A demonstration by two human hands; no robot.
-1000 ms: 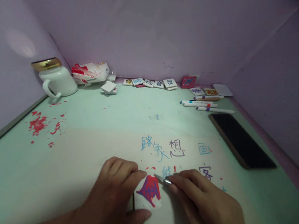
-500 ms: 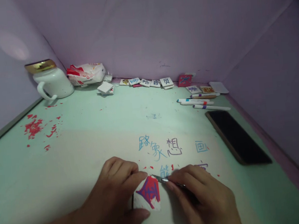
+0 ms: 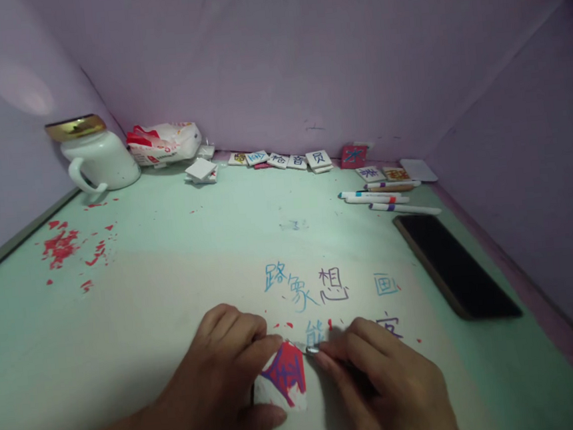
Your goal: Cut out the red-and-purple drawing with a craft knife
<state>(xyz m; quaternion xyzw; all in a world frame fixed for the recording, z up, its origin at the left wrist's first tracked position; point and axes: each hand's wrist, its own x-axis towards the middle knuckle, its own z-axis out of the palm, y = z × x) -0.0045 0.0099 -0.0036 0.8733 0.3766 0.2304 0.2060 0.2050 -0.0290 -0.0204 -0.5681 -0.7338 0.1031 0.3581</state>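
Note:
My left hand [image 3: 221,381] presses a small white tile [image 3: 284,381] against the table near the front edge, thumb below it and fingers curled over its upper left corner. The tile's face is coloured red with a purple-blue character. My right hand [image 3: 382,387] pinches a thin metal-tipped knife [image 3: 305,349], its blade touching the tile's upper right corner. Blue and dark characters [image 3: 305,287] are written on the table surface just beyond both hands.
A black phone [image 3: 454,264] lies at the right. Several markers [image 3: 385,199] and a row of character tiles [image 3: 282,160] sit at the back. A white mug with a gold lid [image 3: 93,155], a plastic packet [image 3: 162,142] and red shavings [image 3: 63,248] are at the left.
The knife tip has shifted slightly left onto the tile's upper corner. Both hands stay in about the same place on the tile; the view has shifted a little.

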